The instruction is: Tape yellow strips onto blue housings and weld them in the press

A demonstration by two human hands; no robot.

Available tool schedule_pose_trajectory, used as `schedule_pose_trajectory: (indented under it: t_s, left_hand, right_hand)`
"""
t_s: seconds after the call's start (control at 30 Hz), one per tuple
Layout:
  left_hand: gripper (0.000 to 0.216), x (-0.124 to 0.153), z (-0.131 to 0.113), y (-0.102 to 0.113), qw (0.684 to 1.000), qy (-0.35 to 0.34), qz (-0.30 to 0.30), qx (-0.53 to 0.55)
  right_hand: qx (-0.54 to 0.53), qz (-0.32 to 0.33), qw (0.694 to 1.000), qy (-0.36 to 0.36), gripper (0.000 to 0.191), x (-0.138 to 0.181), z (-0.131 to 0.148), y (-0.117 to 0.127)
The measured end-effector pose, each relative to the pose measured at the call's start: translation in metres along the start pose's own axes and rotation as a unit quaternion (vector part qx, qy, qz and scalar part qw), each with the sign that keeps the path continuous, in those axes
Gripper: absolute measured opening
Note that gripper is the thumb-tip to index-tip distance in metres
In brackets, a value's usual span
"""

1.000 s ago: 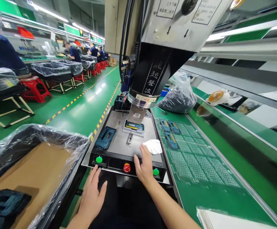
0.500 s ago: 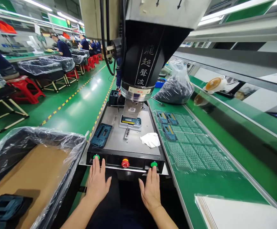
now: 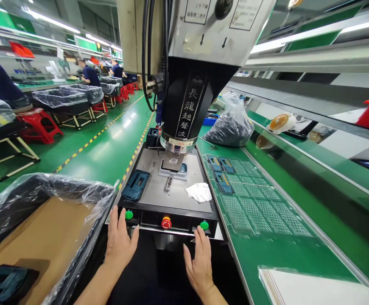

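At far left I see a black, clear-plastic-lined bin [image 3: 28, 192] with a brown cardboard sheet [image 3: 52, 228] and a dark teal moulded plastic part [image 3: 8, 279] inside. Next, I have the left hand [image 3: 119, 243] open and holding nothing, fingers spread just beside a round green button [image 3: 129, 214]. Above that button, a dark teal slotted plastic housing [image 3: 136, 185] lies on the grey metal plate [image 3: 159, 198]. In the middle, beyond a red mushroom-shaped button [image 3: 166, 223], the press's metal block [image 3: 173, 160] hides much of a teal plastic piece [image 3: 183, 168] seated in a white fixture [image 3: 180, 177]. A crumpled white cloth [image 3: 199, 192] lies to its right. The right hand [image 3: 200, 258] is open too, fingertips at a second green button [image 3: 204, 225]; I can't quite tell whether they touch. Rightmost, a clear plastic tray [image 3: 264, 214] carries three teal pieces [image 3: 223, 182].
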State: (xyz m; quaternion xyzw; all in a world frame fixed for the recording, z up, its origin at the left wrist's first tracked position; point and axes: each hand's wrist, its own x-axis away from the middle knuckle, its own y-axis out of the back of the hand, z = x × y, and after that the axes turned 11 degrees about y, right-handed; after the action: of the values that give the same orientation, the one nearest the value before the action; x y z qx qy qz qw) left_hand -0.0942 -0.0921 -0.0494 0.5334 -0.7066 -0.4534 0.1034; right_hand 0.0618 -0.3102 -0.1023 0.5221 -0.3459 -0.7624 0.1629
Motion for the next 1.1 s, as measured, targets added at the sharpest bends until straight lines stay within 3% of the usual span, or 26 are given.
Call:
schedule_pose_trajectory:
  t_s: [0.17,0.33,0.5,0.63,0.83,1.1]
  left_hand:
    - [0.065,0.012,-0.002,0.0,0.998,0.037,0.034,0.034]
    - [0.065,0.04,0.004,-0.003,0.99,0.085,0.078,0.079]
    - [0.062,0.064,0.023,-0.009,0.981,0.113,0.114,0.105]
    - [0.059,0.075,0.036,-0.012,0.978,0.131,0.101,0.126]
    - [0.054,0.085,0.048,-0.013,0.973,0.157,0.102,0.137]
    - [0.049,0.092,0.054,-0.025,0.968,0.158,0.13,0.147]
  right_hand:
    - [-0.016,-0.022,0.999,0.036,0.053,-0.041,-0.017,0.01]
    - [-0.034,-0.02,0.997,0.07,0.035,-0.106,-0.045,0.004]
    - [-0.028,0.069,0.997,0.021,0.032,-0.176,-0.062,-0.024]
    - [-0.006,0.126,0.992,-0.016,0.031,-0.218,-0.066,-0.05]
    - [0.024,0.161,0.986,-0.044,0.026,-0.246,-0.065,-0.074]
    - [0.064,0.178,0.979,-0.072,0.025,-0.26,-0.065,-0.08]
